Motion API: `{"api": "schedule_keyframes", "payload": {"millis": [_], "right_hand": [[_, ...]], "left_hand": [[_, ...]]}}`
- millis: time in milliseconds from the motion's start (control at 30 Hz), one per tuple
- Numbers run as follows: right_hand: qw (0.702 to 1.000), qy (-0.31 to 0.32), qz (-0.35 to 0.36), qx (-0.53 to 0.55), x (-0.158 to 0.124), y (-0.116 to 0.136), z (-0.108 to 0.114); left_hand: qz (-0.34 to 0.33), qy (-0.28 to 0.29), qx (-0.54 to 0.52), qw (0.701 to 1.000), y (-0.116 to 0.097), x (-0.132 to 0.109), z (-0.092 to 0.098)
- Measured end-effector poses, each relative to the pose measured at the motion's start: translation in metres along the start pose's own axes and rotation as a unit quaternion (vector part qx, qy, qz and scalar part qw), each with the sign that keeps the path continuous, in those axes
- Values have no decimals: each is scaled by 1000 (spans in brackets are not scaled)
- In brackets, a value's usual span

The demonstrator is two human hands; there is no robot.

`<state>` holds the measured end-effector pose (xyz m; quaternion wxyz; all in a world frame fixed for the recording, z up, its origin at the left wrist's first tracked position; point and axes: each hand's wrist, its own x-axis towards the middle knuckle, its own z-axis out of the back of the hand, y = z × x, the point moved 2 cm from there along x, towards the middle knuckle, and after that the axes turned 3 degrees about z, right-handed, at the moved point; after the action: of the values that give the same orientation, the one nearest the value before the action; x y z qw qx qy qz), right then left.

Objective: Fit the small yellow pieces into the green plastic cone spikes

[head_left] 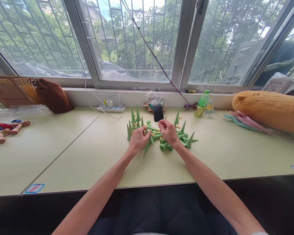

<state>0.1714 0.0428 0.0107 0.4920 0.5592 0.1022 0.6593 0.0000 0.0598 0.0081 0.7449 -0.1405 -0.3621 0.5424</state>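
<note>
My left hand (139, 139) is closed, thumb and fingers pinched round a green plastic watering spike (152, 140) whose tip points down towards me. Close on its right, my right hand (168, 132) is raised slightly with thumb and forefinger pinched together. A small yellowish bit seems to show at those fingertips, too small to name. Around both hands lie many more green spikes, some upright on their wide ends (133, 116), others on their sides with open hollow ends (163, 147). Several carry small orange-yellow valves (178, 127).
Behind the spikes, a dark phone (158, 113) leans against a small box topped with clear plastic. A power strip (112, 109) with white cables stands at the back. Bottles (201, 105) and a tan plush (267, 111) are to the right; wooden kendamas (5, 133) and a brown bag (54, 96) are left.
</note>
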Motion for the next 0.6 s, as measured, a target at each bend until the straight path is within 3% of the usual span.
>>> {"api": "schedule_keyframes", "payload": {"millis": [200,600], "right_hand": [[1000,7,0,-2,0,1,0],[1000,11,-2,-4,0,1,-1]], "left_hand": [[2,6,-14,1000,-1,0,0],[-59,-17,-91,994,0,1,-1]]}}
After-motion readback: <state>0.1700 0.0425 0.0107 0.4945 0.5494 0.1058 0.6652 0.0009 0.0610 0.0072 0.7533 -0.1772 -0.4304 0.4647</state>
